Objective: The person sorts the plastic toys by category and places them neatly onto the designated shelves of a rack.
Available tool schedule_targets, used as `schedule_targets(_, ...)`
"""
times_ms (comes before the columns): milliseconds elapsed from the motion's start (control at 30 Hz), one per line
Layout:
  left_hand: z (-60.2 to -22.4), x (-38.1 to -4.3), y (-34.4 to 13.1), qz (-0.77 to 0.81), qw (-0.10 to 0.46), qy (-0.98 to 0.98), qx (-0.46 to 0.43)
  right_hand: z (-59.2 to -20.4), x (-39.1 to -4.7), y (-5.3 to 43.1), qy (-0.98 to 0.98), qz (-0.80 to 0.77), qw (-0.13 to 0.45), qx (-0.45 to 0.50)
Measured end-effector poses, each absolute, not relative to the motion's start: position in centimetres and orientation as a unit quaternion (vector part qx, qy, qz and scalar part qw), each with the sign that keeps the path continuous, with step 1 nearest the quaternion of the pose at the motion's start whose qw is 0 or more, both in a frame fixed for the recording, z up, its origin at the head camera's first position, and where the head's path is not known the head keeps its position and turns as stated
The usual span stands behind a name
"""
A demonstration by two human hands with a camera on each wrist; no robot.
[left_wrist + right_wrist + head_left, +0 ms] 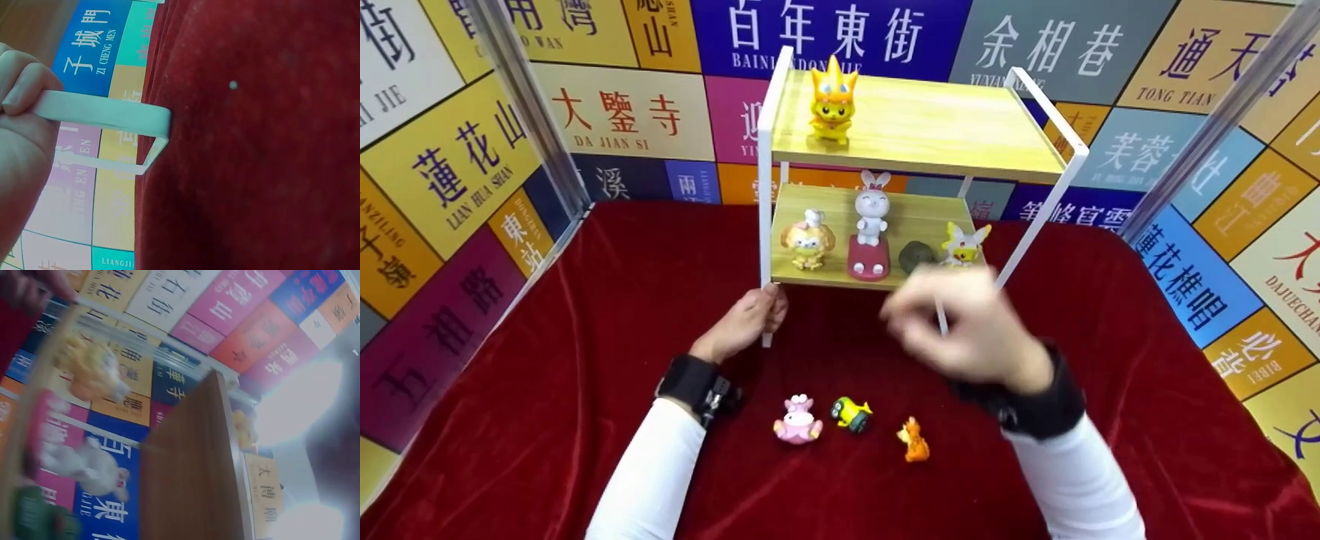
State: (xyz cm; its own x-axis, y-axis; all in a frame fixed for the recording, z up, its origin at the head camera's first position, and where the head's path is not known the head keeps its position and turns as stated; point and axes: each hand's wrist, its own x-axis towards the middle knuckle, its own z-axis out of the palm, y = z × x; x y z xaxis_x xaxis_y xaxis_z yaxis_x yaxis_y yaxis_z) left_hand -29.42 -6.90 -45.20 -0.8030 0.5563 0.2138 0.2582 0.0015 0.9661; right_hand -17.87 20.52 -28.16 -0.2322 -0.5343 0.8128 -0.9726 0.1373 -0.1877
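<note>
My left hand grips the white left post of a two-tier shelf near its foot; the left wrist view shows its fingers curled round the white frame. Blurred, my right hand is in front of the shelf's lower right corner, its fingers loosely bent and nothing visible in them. Just behind it stands a white-eared yellow figurine, partly covered. Along the lower tier are a dark round object, a white rabbit figurine on a red base and a curly yellow figurine.
A yellow figurine with an orange crown stands on the top tier. On the red cloth lie a pink figurine, a yellow-green figurine and an orange animal figurine. Printed panels surround the cloth.
</note>
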Motion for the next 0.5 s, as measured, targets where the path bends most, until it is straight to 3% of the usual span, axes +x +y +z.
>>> schedule_targets(133, -45.2, -29.4, -6.8, 0.641, 0.109, 0.700, 0.296, -32.0, -17.5, 20.9, -0.757, 0.290, 0.138, 0.569)
schedule_targets(500, -45.1, -29.4, -6.9, 0.635, 0.121, 0.707, 0.285, -39.4, -19.1, 20.3, -0.867, 0.155, -0.136, 0.454)
